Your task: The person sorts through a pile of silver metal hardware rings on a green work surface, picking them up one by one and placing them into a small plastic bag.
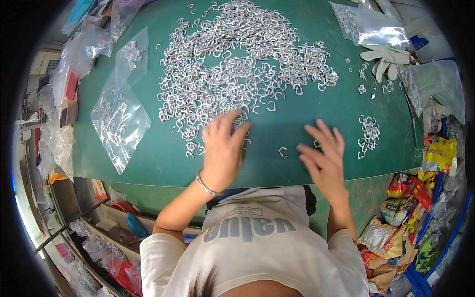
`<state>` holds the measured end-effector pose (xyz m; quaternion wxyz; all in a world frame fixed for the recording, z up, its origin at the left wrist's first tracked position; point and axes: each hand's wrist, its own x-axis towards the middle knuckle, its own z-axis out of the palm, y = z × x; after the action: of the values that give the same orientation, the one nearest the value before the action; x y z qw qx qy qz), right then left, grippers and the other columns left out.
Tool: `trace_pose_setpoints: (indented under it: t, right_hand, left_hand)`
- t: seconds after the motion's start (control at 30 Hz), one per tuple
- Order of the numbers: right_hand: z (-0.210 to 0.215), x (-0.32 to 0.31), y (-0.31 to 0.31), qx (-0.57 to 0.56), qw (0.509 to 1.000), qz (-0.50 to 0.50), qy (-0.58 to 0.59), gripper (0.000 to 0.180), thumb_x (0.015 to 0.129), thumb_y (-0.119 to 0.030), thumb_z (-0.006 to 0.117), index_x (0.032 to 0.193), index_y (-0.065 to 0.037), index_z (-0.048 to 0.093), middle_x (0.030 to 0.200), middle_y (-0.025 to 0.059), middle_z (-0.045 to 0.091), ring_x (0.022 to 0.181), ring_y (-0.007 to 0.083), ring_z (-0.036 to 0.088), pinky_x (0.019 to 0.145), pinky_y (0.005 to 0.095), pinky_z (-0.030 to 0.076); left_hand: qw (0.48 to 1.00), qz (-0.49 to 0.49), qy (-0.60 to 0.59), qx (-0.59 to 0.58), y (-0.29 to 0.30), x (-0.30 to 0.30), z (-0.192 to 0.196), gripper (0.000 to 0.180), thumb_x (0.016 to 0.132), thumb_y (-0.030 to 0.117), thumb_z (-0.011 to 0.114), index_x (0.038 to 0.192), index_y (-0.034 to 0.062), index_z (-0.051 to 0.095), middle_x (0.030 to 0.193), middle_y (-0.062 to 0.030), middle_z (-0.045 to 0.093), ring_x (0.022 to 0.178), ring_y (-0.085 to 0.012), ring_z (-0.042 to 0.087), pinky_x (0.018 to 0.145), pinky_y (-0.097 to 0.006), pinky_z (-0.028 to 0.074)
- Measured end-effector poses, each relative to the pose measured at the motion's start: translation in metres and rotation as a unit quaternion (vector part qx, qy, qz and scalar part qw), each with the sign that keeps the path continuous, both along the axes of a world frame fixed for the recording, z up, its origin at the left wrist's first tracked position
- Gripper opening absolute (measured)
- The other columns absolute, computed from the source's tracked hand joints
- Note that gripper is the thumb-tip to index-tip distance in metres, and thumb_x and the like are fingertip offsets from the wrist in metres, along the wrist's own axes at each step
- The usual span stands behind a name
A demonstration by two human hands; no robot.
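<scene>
Silver-grey metal pieces, small and C-shaped (262, 42), are heaped over the upper middle of a smooth green tabletop (297, 111). The heap's lower edge is covered by the bare left hand (222, 146), its fingers bent; whether a piece is pinched beneath them cannot be told. The bare right hand (324, 161) is held with fingers spread, nothing visibly gripped, right of a lone C-shaped piece (282, 152).

Pieces could be knocked over the near edge by a wide sweep, since little table is left below the hands. The small separate cluster (368, 137) at right could be scattered if brushed by the right hand, and interlocked pieces might be dragged along together.

Loose metal pieces are held in a clear plastic bag (141, 116) at left; small pale bits are seen in another transparent bag (141, 39) above it. Ring-like pieces are contained in a clear, shiny bag (378, 33) at upper right.
</scene>
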<state>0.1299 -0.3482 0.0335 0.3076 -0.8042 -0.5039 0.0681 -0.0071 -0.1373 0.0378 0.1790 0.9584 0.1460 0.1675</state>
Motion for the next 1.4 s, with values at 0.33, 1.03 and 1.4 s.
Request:
trace_pose_setpoints:
  t: [0.33,1.03,1.4]
  right_hand:
    - [-0.009,0.079,0.071,-0.013,0.987,-0.106,-0.120,0.051,0.085,-0.024,0.066,0.132,-0.012,0.051,0.146,0.0191,0.033,0.133,0.0428,0.031,0.105,0.0568,0.025]
    - [0.003,0.017,-0.004,-0.010,0.983,-0.178,-0.049,0.027,0.074,-0.004,0.071,0.100,-0.001,0.065,0.108,0.0120,0.058,0.100,0.0310,0.052,0.086,0.0394,0.040]
    - [-0.004,0.014,0.028,0.110,0.977,-0.171,-0.060,0.022,0.078,0.000,0.067,0.099,-0.003,0.065,0.099,0.0096,0.059,0.090,0.0282,0.055,0.077,0.0371,0.042]
  left_hand:
    - [0.961,-0.248,0.056,-0.112,-0.034,0.015,-0.006,0.033,0.077,0.002,0.058,0.110,0.0016,0.060,0.108,-0.0145,0.054,0.092,-0.0298,0.054,0.076,-0.036,0.043]
    - [0.981,-0.124,0.007,-0.150,-0.029,0.008,-0.012,0.018,0.076,0.004,0.069,0.092,0.0052,0.060,0.098,-0.0074,0.054,0.087,-0.0253,0.051,0.072,-0.035,0.037]
    - [0.998,0.024,-0.024,-0.056,-0.017,0.012,-0.001,0.039,0.073,-0.005,0.063,0.110,0.0060,0.057,0.106,-0.0106,0.052,0.097,-0.0298,0.049,0.081,-0.039,0.037]
